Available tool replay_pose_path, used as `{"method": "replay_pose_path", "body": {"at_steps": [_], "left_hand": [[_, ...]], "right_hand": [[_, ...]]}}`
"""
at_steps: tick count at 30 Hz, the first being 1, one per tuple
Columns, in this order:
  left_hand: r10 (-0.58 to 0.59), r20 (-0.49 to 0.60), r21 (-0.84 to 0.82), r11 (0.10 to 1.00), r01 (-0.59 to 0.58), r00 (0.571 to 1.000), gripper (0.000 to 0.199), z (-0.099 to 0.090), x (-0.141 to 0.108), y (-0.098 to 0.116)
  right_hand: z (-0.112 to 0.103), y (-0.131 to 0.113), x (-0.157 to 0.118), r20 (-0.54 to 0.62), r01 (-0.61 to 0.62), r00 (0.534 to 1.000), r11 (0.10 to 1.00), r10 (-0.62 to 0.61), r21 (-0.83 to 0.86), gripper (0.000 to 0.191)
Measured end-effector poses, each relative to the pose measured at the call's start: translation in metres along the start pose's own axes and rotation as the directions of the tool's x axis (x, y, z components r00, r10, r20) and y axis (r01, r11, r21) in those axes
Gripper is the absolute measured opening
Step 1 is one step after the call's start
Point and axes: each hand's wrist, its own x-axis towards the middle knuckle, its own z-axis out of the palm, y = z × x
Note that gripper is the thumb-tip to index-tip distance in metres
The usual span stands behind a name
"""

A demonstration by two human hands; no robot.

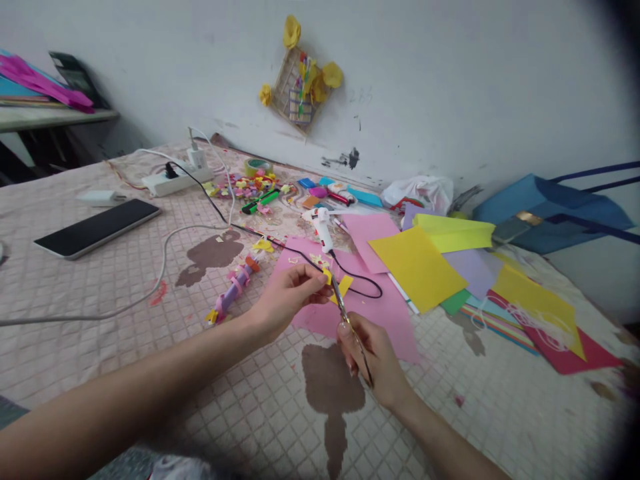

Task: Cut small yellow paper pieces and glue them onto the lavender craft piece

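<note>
Between the thumb and fingers of my left hand (295, 298) is a small yellow piece (327, 275). My right hand (373, 353) is closed around scissors (342, 308), whose blades point up beside the yellow piece. Below both hands lies a pink sheet (395, 327) with a yellow strip (345, 285) on it. A white glue gun (322, 230) rests just behind, its black cord looping to the right. Left of my left hand is a purple stick wrapped in pink (235, 288).
A tablet (100, 227) and a power strip (175, 181) lie at the left, with cables crossing the cloth. Coloured sheets (420, 267) spread at the right, near a blue bag (550, 207). Behind are green cutters (261, 201), tape (259, 167) and paper scraps.
</note>
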Motion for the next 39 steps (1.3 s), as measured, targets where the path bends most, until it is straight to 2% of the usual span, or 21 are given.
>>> {"method": "replay_pose_path", "body": {"at_steps": [20,39], "left_hand": [[0.000,-0.010,-0.015,1.000,0.000,1.000,0.016,-0.0013,0.0007,-0.0025],[0.010,0.010,0.016,1.000,-0.010,1.000,0.015,-0.0027,0.0008,-0.0037]], "right_hand": [[-0.0019,0.0070,-0.0002,0.008,0.040,0.999,0.999,-0.040,-0.023,0.034],[-0.0008,0.0076,-0.0008,-0.007,0.020,1.000,1.000,-0.021,-0.016,0.036]]}}
